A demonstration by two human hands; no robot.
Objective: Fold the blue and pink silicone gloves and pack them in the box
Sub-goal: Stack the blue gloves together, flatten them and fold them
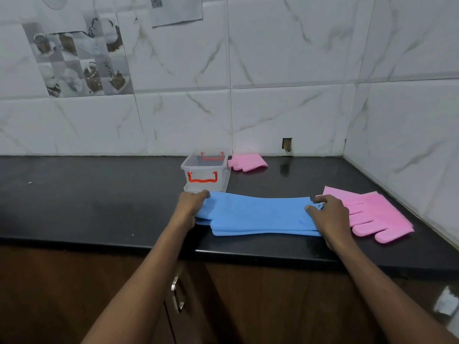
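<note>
Two pink gloves (pixel 372 214) (pixel 247 162), stacked blue gloves (pixel 258 216) and one box (pixel 205 173) are lying on the bench (pixel 99 194). Left hand (pixel 190 204) and right hand (pixel 330 217) are gripping the blue stack's opposite ends.

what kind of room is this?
Likely a home kitchen: a black stone countertop meets a white marble-look tiled wall bearing food-print decor tiles, with brown wooden cabinet doors below.

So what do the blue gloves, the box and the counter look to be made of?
Blue gloves: soft matte rubber, likely silicone; they lie limp and flat between the left hand and right hand.
Box: clear hard plastic, see-through walls, orange clip handles.
Counter: polished dark stone, probably granite; it reflects the wall.
</note>
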